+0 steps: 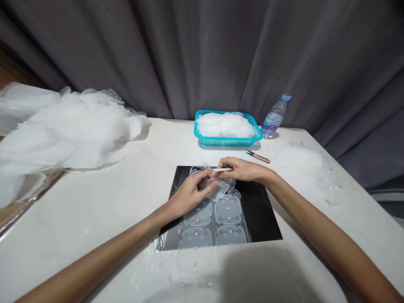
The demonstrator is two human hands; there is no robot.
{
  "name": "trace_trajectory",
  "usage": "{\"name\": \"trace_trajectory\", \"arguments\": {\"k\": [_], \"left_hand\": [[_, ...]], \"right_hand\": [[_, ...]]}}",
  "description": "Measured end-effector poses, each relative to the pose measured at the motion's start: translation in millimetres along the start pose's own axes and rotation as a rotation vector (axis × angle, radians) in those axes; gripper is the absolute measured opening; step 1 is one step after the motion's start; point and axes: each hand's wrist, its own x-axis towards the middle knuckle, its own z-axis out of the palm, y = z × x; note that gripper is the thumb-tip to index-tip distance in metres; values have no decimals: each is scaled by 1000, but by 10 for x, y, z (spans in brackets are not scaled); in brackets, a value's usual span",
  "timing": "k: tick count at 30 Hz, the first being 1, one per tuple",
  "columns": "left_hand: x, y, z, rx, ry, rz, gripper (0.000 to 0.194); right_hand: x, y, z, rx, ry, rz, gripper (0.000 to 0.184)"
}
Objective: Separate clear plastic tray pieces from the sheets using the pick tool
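Observation:
A translucent sheet of joined, rounded-square plastic pieces [227,211] lies over a black mat [263,216] and runs off its near edge. Its far end is folded up and bunched under my hands. My left hand [193,188] has its thumb and fingers closed at this raised part. Just right of it, my right hand [236,168] is curled, palm down, around a thin white flat piece [222,169], seen edge-on between both hands. Whether that piece is joined to the sheet I cannot tell. The fingertips are partly hidden.
A blue basket [227,141] full of white translucent pieces stands at the back. Right of it are a water bottle [273,119] and pink-handled thread snips [259,157]. A pile of translucent sheets [72,130] covers the left; loose pieces [304,168] lie right.

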Motion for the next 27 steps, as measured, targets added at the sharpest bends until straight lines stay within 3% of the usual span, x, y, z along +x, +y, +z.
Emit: {"name": "trace_trajectory", "arguments": {"k": [5,8,12,16,23,27], "left_hand": [[13,-8,17,-35,15,18,26],[2,-17,39,-53,46,13,25],[-19,-30,49,-39,53,-10,31],[-28,-35,53,19,56,39,28],[-130,-13,145,485,90,493,21],[-142,2,111,404,107,437,18]], "right_hand": [[-8,24,18,235,-105,-5,29],[-24,-12,25,226,-137,-57,27],[-47,-56,36,142,-58,-47,22],[-66,-65,93,-48,31,-96,15],[36,195,166,-678,247,-322,12],[85,296,132,-795,273,-405,20]]}}
